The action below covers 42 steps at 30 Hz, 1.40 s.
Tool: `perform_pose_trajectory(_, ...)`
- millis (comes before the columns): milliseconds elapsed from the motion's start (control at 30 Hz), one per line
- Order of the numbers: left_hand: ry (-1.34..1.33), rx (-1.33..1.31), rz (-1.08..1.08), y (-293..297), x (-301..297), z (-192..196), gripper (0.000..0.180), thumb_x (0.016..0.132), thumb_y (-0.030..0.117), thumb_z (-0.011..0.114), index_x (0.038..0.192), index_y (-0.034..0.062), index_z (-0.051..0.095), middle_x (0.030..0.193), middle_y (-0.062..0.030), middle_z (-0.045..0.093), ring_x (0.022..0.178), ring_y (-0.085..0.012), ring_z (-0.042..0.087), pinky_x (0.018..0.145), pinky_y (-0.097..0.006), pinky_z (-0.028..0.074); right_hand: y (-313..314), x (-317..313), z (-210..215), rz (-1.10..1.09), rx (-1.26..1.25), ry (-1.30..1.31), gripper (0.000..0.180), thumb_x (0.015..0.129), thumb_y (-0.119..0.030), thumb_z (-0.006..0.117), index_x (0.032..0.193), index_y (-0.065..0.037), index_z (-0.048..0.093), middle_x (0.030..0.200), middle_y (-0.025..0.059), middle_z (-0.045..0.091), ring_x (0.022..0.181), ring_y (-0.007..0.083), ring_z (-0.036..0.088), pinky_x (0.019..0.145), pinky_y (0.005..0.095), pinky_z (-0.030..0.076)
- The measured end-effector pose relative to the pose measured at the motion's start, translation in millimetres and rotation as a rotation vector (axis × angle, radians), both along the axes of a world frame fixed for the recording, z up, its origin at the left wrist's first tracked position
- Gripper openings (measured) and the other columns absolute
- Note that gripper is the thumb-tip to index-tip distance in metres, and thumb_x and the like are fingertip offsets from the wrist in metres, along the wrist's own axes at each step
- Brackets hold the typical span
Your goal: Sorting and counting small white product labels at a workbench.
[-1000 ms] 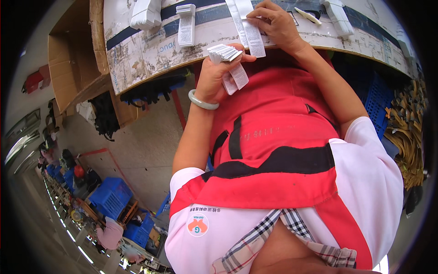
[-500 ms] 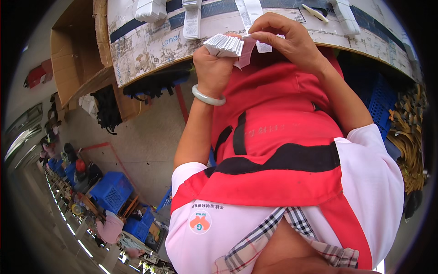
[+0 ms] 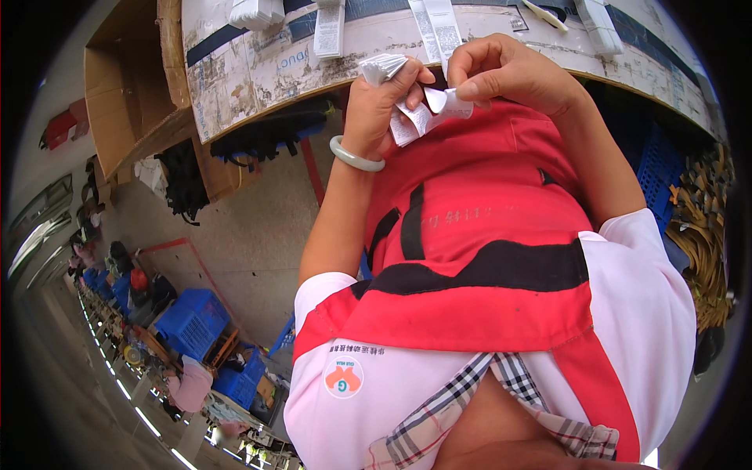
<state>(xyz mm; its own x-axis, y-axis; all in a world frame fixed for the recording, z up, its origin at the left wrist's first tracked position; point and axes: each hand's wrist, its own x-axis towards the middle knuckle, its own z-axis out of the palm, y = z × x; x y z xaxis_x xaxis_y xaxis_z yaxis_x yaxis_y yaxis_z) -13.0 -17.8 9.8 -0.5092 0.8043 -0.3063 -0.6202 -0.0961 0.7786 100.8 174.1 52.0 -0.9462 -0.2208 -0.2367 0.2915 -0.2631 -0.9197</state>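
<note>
My left hand, with a pale bangle at its wrist, is closed around a bundle of folded white labels, whose ends fan out above the fist. Below the fingers, printed label ends hang out over the red apron. Close by on the right, my right hand pinches a white label strip between thumb and fingertips. That strip reaches toward the left hand; whether it joins the bundle I cannot tell. Just beyond the hands, long printed label strips lie on the table.
The worn, cardboard-covered table carries more label stacks and a small white-handled tool. An open cardboard box stands at its left. Blue crates sit on the floor. A person is farther back at left.
The left hand has turned, so the bundle tilts and printed label ends now show below it. My right hand has dropped slightly and moved right, drawing the strip along.
</note>
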Motion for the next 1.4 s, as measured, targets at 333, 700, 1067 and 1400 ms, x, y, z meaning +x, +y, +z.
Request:
perform_pose_trajectory(333, -0.221, 0.097, -0.133, -0.7, 14.0, -9.4, 0.037, 0.090, 0.034, 0.067, 0.106, 0.0003, 0.061, 0.086, -0.0067, 0.064, 0.070, -0.0109, 0.061, 0.058, -0.023, 0.049, -31.8, -6.5, -18.9, -0.379, 0.356, 0.159, 0.012, 0.089, -0.013, 0.068, 0.094, -0.002, 0.068, 0.080, 0.0007, 0.063, 0.072, 0.0065, 0.058, 0.065, 0.0210, 0.048)
perform_pose_trajectory(700, 0.016, -0.013, -0.058, 5.2, 9.5, -9.0, 0.017, 0.090, 0.006, 0.065, 0.104, -0.0017, 0.060, 0.082, -0.0067, 0.063, 0.075, -0.0174, 0.063, 0.064, -0.029, 0.052, 23.4, -31.6, -47.9, -0.665, 1.339, 0.509, 0.014, 0.079, -0.018, 0.073, 0.087, -0.007, 0.071, 0.087, 0.0126, 0.061, 0.082, 0.0299, 0.061, 0.070, 0.0369, 0.050)
perform_pose_trajectory(1067, 0.816, -0.010, 0.244, 17.3, -1.2, 2.2, 0.021, 0.080, -0.007, 0.064, 0.099, -0.0020, 0.069, 0.081, -0.0013, 0.067, 0.075, -0.0090, 0.062, 0.067, -0.022, 0.049, 2.1, -12.7, -20.2, -0.400, 0.746, 0.420, 0.017, 0.089, -0.016, 0.067, 0.102, -0.004, 0.069, 0.096, 0.0035, 0.064, 0.085, 0.0113, 0.060, 0.077, 0.0253, 0.049)
perform_pose_trajectory(1400, 0.568, -0.041, 0.115, 7.7, 5.1, 4.6, 0.029, 0.078, -0.009, 0.058, 0.104, -0.0017, 0.069, 0.078, -0.0020, 0.065, 0.062, -0.0051, 0.056, 0.053, -0.019, 0.043, -7.7, -4.2, -23.4, -0.443, 0.718, 0.444, 0.017, 0.089, -0.014, 0.067, 0.101, -0.003, 0.069, 0.091, 0.0036, 0.067, 0.083, 0.0110, 0.062, 0.078, 0.0245, 0.050)
